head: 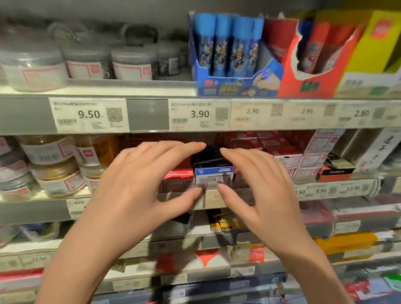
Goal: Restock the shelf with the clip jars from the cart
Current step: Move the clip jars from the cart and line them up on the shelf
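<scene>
Hands frame a small clear box of black clips with a blue-and-white label [213, 172] at the front edge of the middle shelf [29, 212]: the left hand [134, 190] reaches in from the left with its fingers arched over the top and its thumb low at the label's left corner, and the right hand [254, 183] mirrors it from the right. Neither hand plainly grips; the fingers are spread and relaxed, their tips at or just short of the box, and the blur leaves actual contact uncertain. This box sits between red packs [177, 176] on its left and red-and-white cartons [290, 158] on its right. Round clip jars [53, 163] stand stacked to the left on the same shelf, and more grey-lidded jars [134, 62] line the shelf above, over the 9.50 price tag [89, 114]. The cart is not in view. The step in hand looks like settling or squaring the box in its slot. To do it well, I would press lightly from both sides at once, keep the label facing out, slide it back until flush with the neighbours, and lift the fingers away straight so the packs alongside are not dragged forward or toppled.
</scene>
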Demonstrator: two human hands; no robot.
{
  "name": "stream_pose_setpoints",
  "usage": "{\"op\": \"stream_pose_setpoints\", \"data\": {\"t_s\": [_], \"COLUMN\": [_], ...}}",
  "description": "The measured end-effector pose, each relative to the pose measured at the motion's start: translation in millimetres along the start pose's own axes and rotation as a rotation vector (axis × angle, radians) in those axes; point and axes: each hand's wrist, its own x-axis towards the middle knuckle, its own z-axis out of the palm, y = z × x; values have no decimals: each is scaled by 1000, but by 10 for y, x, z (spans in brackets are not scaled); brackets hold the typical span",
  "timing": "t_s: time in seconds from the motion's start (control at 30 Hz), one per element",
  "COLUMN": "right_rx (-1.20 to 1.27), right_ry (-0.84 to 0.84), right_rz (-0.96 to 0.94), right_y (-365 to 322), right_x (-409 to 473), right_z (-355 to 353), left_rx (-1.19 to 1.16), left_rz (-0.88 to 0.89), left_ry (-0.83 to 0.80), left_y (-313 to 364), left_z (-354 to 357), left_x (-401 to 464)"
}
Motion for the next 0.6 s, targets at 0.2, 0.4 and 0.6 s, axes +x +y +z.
{"op": "stream_pose_setpoints", "data": {"t_s": [0.2, 0.4, 0.6], "right_rx": [23, 35, -6], "right_ry": [113, 157, 126], "right_rz": [-163, -272, -271], "right_y": [-213, -447, -733], "right_x": [444, 962, 1472], "right_z": [-298, -293, -172], "left_rx": [-10, 97, 177], "left_rz": [103, 112, 93], "left_ry": [197, 294, 322], "left_y": [75, -196, -710], "left_z": [-414, -764, -1096], "left_x": [132, 392, 523]}}
